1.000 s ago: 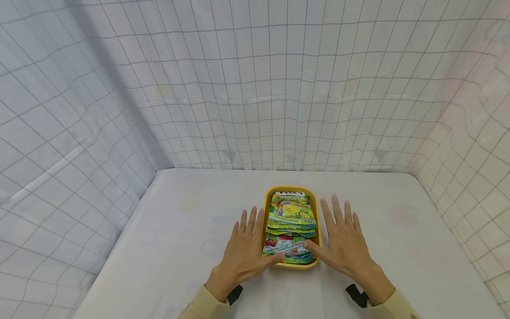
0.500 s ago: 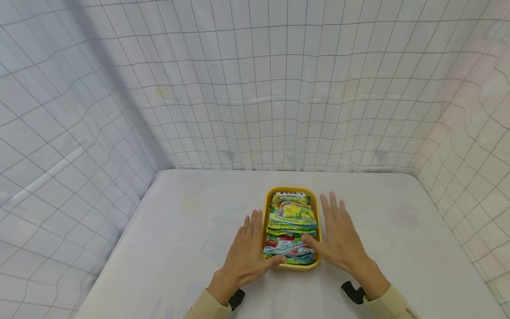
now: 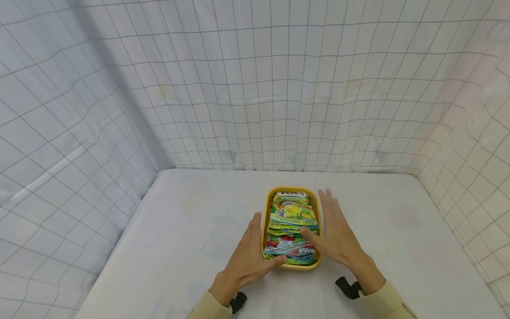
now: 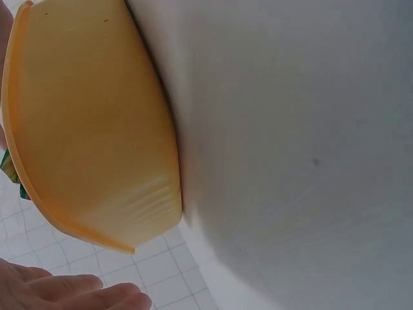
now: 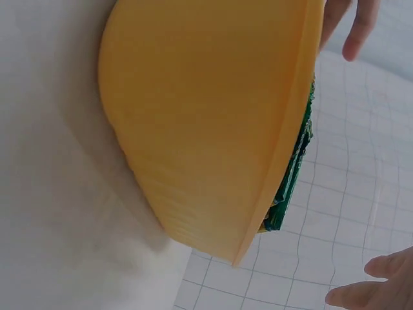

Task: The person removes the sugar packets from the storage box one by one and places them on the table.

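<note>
A yellow plastic basket [image 3: 264, 221] with rounded corners stands on the white table. Inside lie green and yellow candy packets [image 3: 292, 212] at the far end and red and blue candy packets [image 3: 288, 248] at the near end. Along the basket's left side is my left hand [image 3: 247, 259], fingers straight, thumb reaching over the near left corner. My right hand [image 3: 338, 237] is on the opposite side with straight fingers, its thumb over the packets. In the left wrist view the fingers [image 4: 84, 290] are apart from the basket wall [image 4: 97, 116]. Neither hand grips anything.
The white tabletop [image 3: 191, 230] spreads out around the basket. White cloth walls with a grey grid [image 3: 279, 88] rise at the back and on both sides. A black strap [image 3: 348, 288] is on the right wrist, another [image 3: 238, 302] on the left.
Both hands have turned more edge-on and drawn slightly closer to the basket's sides. The basket and its packets have stayed in place.
</note>
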The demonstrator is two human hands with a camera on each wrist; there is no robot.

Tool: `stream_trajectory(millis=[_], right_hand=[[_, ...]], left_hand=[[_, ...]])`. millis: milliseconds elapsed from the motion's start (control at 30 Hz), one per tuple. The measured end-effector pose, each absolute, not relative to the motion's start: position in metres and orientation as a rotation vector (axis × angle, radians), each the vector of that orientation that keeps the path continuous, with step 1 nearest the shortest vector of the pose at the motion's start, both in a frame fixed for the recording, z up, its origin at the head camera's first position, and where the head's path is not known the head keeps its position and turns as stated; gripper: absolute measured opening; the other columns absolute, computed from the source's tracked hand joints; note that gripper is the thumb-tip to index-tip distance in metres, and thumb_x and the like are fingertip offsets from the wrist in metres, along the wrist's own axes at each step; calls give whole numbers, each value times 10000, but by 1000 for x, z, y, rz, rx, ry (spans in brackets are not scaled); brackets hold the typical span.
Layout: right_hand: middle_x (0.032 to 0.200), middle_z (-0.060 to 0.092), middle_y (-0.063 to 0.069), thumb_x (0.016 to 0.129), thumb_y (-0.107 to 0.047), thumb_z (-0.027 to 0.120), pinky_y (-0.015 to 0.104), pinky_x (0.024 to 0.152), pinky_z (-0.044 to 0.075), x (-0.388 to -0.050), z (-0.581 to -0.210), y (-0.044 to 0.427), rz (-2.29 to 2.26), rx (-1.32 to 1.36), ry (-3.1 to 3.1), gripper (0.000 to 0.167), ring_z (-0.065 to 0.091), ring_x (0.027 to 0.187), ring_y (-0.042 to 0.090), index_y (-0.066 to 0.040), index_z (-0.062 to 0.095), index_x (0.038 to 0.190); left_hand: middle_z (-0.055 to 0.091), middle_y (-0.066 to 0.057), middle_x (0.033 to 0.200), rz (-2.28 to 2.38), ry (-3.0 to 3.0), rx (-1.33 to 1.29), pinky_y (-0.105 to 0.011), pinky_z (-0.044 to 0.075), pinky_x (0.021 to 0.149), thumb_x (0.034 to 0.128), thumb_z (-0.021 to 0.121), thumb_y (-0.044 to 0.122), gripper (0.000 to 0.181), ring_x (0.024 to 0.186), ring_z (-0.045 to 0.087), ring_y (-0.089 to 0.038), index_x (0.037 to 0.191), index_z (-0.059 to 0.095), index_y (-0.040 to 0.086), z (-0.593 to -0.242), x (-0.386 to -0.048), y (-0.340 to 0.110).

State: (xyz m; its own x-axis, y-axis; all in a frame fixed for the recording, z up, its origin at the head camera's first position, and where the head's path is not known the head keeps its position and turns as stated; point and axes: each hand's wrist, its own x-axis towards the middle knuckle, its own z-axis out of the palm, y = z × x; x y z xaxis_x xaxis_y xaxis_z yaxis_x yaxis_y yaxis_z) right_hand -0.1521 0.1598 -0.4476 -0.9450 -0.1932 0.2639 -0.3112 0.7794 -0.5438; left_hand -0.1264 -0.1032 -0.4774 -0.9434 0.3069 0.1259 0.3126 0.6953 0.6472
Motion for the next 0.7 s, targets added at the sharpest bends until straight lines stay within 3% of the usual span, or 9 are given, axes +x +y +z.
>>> stream_trajectory(millis=[367, 467, 600, 700], right_hand=[[1697, 34, 131, 919, -600, 658, 674, 1153, 175, -159, -441, 150, 1095, 470, -2748, 1069, 72, 1531, 419, -105, 54, 1650], [1693, 58, 145, 920, -614, 647, 647, 1164, 184, -162, -441, 148, 1124, 483, -2729, 1069, 93, 1534, 397, -75, 74, 1644], [1690, 90, 145, 927, -614, 639, 621, 1167, 213, -167, -444, 145, 1189, 484, -2704, 1067, 134, 1533, 365, -62, 71, 1641], [1686, 124, 143, 928, -606, 643, 629, 1150, 249, -170, -446, 144, 1247, 468, -2687, 1064, 185, 1521, 367, -72, 65, 1643]], left_hand=[[126, -115, 1688, -1333, -2911, -468, -544, 344, 1134, 788, 794, 638, 1286, 1495, 278, -308, 1647, -42, 173, -484, -125, -101], [239, -101, 1652, -1384, -2906, -481, -543, 376, 1113, 781, 797, 641, 1292, 1461, 352, -285, 1646, -51, 190, -488, -125, -101], [444, 9, 1500, -1488, -2835, -561, -502, 441, 1062, 785, 830, 579, 1270, 1341, 490, -182, 1647, -25, 209, -492, -127, -100], [506, 73, 1408, -1540, -2797, -600, -457, 481, 1017, 784, 848, 546, 1249, 1241, 550, -116, 1647, 18, 194, -494, -127, -98]])
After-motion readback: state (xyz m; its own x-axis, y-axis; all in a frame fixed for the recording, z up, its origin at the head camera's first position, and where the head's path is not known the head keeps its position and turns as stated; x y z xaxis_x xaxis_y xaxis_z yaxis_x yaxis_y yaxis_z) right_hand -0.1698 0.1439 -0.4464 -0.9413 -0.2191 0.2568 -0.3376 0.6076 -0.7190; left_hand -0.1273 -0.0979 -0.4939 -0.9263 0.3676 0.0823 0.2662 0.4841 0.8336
